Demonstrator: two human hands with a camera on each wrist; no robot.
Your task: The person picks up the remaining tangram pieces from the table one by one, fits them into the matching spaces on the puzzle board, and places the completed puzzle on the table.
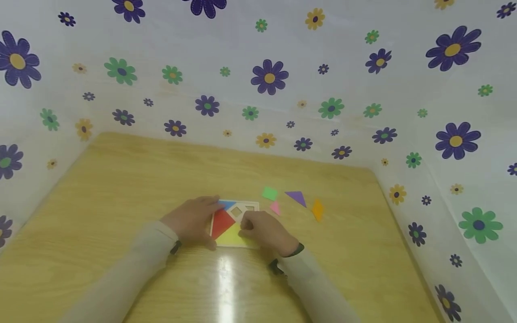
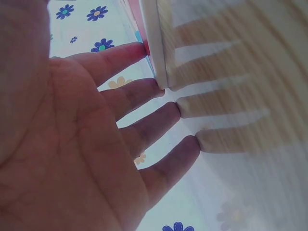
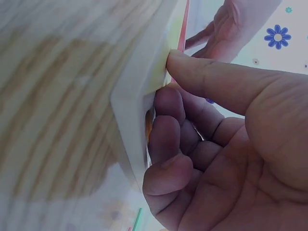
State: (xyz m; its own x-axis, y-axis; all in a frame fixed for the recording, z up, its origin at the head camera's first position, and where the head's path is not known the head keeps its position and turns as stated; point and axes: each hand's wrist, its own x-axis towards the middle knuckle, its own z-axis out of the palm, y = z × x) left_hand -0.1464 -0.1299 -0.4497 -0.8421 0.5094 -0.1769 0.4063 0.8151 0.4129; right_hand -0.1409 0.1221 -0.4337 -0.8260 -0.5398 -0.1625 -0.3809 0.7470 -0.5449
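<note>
A white tangram tray [image 1: 239,201] lies on the table between the two hands. Inside it are a blue piece [image 1: 228,205], a large red triangle [image 1: 221,223] and a large yellow triangle [image 1: 228,237]; bare recesses show toward its upper right. My left hand [image 1: 193,220] rests at the tray's left side, its fingers spread and nearly straight, fingertips at the rim and tabletop. My right hand [image 1: 268,231] pinches the yellow triangle near its right edge. In the right wrist view the thumb lies on the yellow triangle [image 3: 162,62], with the other fingers curled beside the tray's recess.
Beyond the tray to the right lie loose pieces: a green one [image 1: 269,193], a small pink triangle [image 1: 275,207], a purple triangle [image 1: 297,198] and an orange parallelogram [image 1: 317,209]. Flower-patterned white sheeting [image 1: 226,89] rises behind and beside the wooden table [image 1: 121,179].
</note>
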